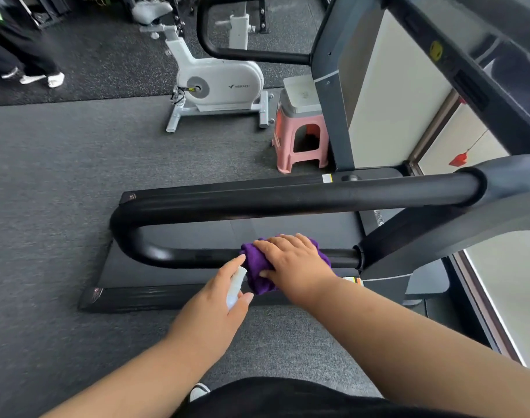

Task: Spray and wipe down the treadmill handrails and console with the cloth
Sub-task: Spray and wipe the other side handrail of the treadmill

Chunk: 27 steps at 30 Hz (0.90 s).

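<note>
A black U-shaped treadmill handrail (pixel 197 256) runs across the middle of the head view, its upper bar reaching the grey upright on the right. A purple cloth (pixel 256 267) is wrapped over the lower bar. My right hand (pixel 291 262) lies on top of the cloth, fingers curled over it and the bar. My left hand (pixel 218 300) grips a small white spray bottle (pixel 235 286) just left of the cloth, index finger stretched toward the bar. The treadmill console (pixel 481 73) rises at the upper right, seen from the side.
The black treadmill deck (pixel 173 277) lies under the handrail on grey carpet. A pink stool (pixel 300 137) and a white exercise bike (pixel 218 82) stand beyond it. A person's legs and white shoes (pixel 40 78) are at the top left. A window edge (pixel 493 300) runs along the right.
</note>
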Available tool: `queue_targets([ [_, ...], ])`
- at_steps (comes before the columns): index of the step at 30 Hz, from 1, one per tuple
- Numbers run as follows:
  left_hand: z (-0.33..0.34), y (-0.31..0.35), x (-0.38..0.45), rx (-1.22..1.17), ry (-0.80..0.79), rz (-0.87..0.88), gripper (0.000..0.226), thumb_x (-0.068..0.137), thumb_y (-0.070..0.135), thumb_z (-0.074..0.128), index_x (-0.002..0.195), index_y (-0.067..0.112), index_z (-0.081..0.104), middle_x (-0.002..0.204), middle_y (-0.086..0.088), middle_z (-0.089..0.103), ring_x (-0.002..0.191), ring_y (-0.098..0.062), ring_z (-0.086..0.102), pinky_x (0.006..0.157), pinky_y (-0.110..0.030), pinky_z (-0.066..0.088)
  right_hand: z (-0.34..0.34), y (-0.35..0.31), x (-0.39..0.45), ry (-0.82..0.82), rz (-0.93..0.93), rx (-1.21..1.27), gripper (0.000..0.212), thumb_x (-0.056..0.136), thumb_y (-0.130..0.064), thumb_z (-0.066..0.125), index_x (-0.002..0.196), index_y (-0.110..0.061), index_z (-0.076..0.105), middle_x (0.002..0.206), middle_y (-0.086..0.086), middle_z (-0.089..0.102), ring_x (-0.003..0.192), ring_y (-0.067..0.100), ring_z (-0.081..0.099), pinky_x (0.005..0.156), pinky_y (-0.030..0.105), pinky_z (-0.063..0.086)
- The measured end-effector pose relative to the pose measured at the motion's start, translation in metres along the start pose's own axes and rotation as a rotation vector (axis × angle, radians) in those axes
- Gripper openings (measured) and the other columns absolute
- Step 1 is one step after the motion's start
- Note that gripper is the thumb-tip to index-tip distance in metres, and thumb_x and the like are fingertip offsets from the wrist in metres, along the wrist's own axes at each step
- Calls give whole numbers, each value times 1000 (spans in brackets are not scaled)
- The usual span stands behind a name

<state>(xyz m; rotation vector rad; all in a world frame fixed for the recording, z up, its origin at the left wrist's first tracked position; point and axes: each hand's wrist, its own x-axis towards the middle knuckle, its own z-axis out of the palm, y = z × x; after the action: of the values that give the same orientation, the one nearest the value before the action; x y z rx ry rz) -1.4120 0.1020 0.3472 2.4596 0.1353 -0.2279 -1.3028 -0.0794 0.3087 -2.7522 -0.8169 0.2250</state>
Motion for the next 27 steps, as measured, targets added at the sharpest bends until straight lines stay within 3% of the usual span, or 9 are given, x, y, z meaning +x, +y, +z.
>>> queue_targets([
  [7,-8,-1,-2,-28,-28,34,62,92,50,52,130,77,9,120,38,44,94,8,51,81,-23,39,-11,57,-46,-50,215,-88,78,84,-72,52,151,-47,18,152,-9,36,145,23,23,119,54,13],
  [10,-18,-7,-6,-24,-24,46,61,92,52,52,127,79,10,114,47,37,91,26,44,80,-19,36,-6,44,-40,-9,213,-93,68,87,-69,50,148,-48,28,147,-15,44,139,22,35,116,53,20],
  [14,-29,-26,-9,-44,-24,65,59,90,53,52,129,77,15,118,51,33,107,17,44,92,-19,38,-1,4,-19,120,140,73,52,91,-60,52,140,-46,45,139,-18,53,133,19,45,113,48,24],
  [19,-50,-52,-18,-59,-1,100,63,87,46,62,127,76,24,112,65,32,108,35,34,88,7,24,8,-89,31,93,56,340,58,93,-62,26,148,-45,29,150,-17,43,143,12,29,118,49,9],
  [24,-74,-85,-25,-52,104,122,66,83,33,72,131,58,33,120,46,43,110,33,36,93,6,25,24,-157,70,-15,-6,241,62,98,-60,32,152,-47,5,160,-11,27,149,21,14,117,57,-1],
  [27,-81,-96,-22,-49,107,118,70,85,25,76,128,59,33,118,43,43,108,32,39,91,7,24,32,-168,74,15,9,132,81,92,-53,50,153,-40,-1,155,-8,33,146,25,21,117,58,5],
])
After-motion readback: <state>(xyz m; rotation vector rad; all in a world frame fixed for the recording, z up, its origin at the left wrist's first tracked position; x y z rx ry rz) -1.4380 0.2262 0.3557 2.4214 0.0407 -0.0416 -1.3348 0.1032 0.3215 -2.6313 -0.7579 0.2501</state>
